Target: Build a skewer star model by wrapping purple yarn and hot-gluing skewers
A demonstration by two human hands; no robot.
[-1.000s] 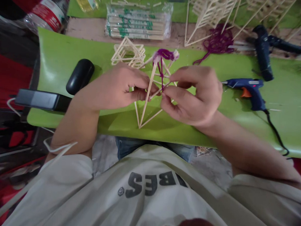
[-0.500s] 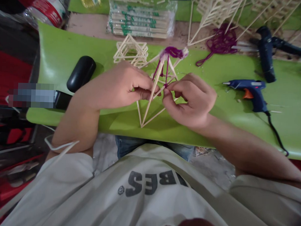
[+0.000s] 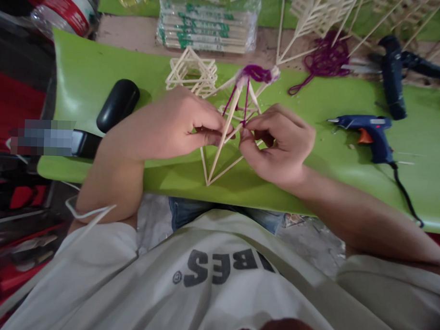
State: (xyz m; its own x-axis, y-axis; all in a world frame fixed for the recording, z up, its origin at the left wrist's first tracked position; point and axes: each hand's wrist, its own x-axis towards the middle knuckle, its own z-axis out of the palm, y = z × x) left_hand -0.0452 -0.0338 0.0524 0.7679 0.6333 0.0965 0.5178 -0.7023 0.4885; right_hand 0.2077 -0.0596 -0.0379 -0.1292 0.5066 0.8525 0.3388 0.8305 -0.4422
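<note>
A frame of thin wooden sticks (image 3: 219, 154) stands between my hands on the green table, one pointed corner toward me. Purple yarn (image 3: 257, 73) is wound about its top joint, and strands run down from there to a small knot (image 3: 243, 123) on a short stick. My left hand (image 3: 178, 125) is closed in a pinch on that short stick, behind a slanting leg of the frame. At the knot, the thumb and forefinger of my right hand (image 3: 284, 143) are pinched on the purple yarn; the exact contact is partly hidden by the fingertips.
A blue glue gun (image 3: 372, 132) with its cord lies at right. Behind are a purple yarn bundle (image 3: 327, 53), a dark-handled tool (image 3: 393, 84), larger stick structures (image 3: 319, 14) and packaged chopsticks (image 3: 206, 27). A small stick frame (image 3: 190, 70) and black case (image 3: 118, 106) sit at left.
The view has shifted slightly. Both hands keep nearly the same pinch on the frame and yarn, with the right fingertips moved only a little.
</note>
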